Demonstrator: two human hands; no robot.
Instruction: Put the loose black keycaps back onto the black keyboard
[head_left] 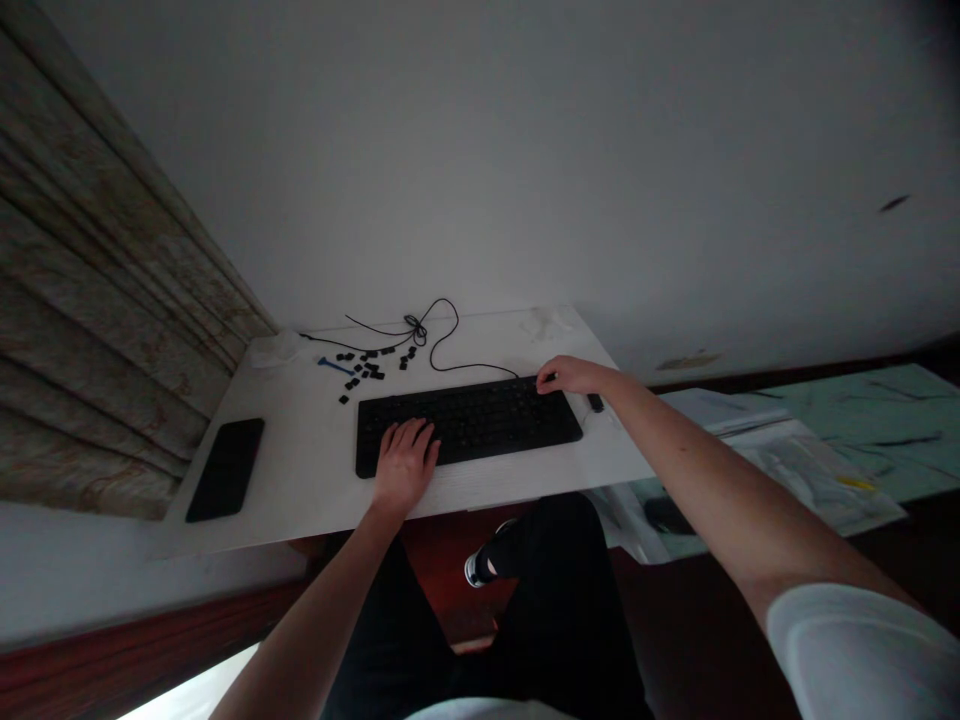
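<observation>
A black keyboard (480, 425) lies on the white table in front of me. My left hand (406, 455) rests on its lower left part, fingers stretched over the keys. At the keyboard's upper right corner is my right hand (564, 375), thumb and fingers pinched together. Whatever sits between those fingertips is too small to make out. Beyond the keyboard's left end, several loose black keycaps (377, 375) are scattered. A slim blue tool (335, 366) lies among them.
The keyboard's black cable (469, 366) loops behind it, bundled near the wall. A black phone (226, 470) lies at the table's left. One small dark object (595, 402) is by the right edge. Clear plastic packaging (795, 465) lies on a lower surface at right. A curtain (97, 290) hangs at left.
</observation>
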